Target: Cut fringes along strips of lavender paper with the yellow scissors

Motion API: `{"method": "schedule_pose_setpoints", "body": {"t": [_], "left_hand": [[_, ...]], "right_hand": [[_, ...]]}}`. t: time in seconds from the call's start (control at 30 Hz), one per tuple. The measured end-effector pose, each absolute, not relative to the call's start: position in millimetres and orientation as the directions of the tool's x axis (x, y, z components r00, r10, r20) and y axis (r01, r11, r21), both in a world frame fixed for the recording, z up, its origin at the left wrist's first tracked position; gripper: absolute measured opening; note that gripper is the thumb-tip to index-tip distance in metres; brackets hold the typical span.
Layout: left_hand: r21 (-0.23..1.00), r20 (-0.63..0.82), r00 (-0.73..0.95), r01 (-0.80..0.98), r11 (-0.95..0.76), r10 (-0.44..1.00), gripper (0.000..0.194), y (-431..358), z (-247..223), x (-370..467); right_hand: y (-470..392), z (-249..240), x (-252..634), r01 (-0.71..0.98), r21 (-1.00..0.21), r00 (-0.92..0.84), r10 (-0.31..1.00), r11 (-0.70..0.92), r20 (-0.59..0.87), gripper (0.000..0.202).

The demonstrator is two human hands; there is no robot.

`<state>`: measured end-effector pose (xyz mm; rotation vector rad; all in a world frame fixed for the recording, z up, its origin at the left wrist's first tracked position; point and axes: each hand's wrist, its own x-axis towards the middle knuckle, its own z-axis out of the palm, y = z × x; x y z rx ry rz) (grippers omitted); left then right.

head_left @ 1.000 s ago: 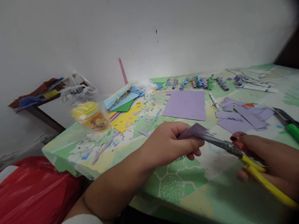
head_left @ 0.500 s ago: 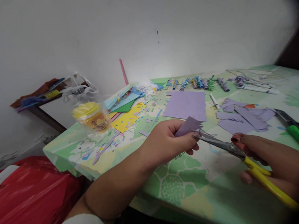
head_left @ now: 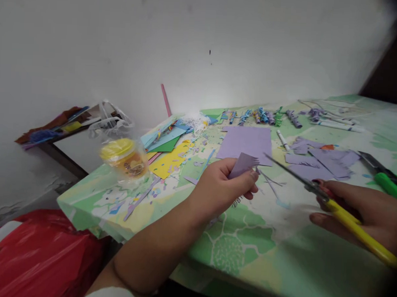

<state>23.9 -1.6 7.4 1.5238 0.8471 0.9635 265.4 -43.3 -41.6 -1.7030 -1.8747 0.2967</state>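
Note:
My left hand [head_left: 225, 181] pinches a small purple paper piece [head_left: 242, 165] whose right edge is cut into a fringe. Yellow-handled scissors [head_left: 339, 213] are in my right hand [head_left: 364, 210], their blades pointing left and apart from the paper. Thin purple strips [head_left: 268, 178] hang or lie just right of my left fingers; I cannot tell which. Behind the left hand a large purple sheet [head_left: 247, 142] lies flat. Cut purple pieces [head_left: 320, 163], some fringed, are spread beyond the scissors.
Fringed paper rolls [head_left: 263, 115] line the table's back, with markers [head_left: 339, 125] to their right. A green-handled cutter [head_left: 389, 183] lies at the right edge. On the left stand a yellow-lidded tub [head_left: 125, 158] in clear plastic and coloured paper [head_left: 171, 160]. A red bag [head_left: 53, 256] sits below.
The scissors have drawn back to the right, away from the fringed paper. My left hand, still holding the piece, has shifted slightly left.

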Motion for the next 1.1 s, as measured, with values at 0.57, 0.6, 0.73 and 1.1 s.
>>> {"method": "schedule_pose_setpoints", "body": {"t": [0.57, 0.6, 0.73, 1.1], "left_hand": [[0.989, -0.073, 0.609, 0.147, -0.022, 0.79, 0.018, -6, -26, 52], [0.988, -0.08, 0.609, 0.154, -0.019, 0.789, 0.017, -6, -27, 52], [0.986, -0.11, 0.599, 0.165, 0.013, 0.793, 0.016, -7, -26, 53], [0.987, -0.153, 0.566, 0.042, 0.156, 0.81, 0.013, -6, -25, 56]], "right_hand": [[-25, -65, 220, 0.164, -0.934, 0.003, 0.947, 0.318, 0.322, 0.026], [-26, -64, 220, 0.158, -0.935, 0.009, 0.946, 0.318, 0.323, 0.026], [-27, -58, 218, 0.161, -0.938, 0.031, 0.949, 0.307, 0.315, 0.027], [-23, -62, 228, 0.324, -0.927, 0.132, 0.961, 0.188, 0.241, 0.029]]}}
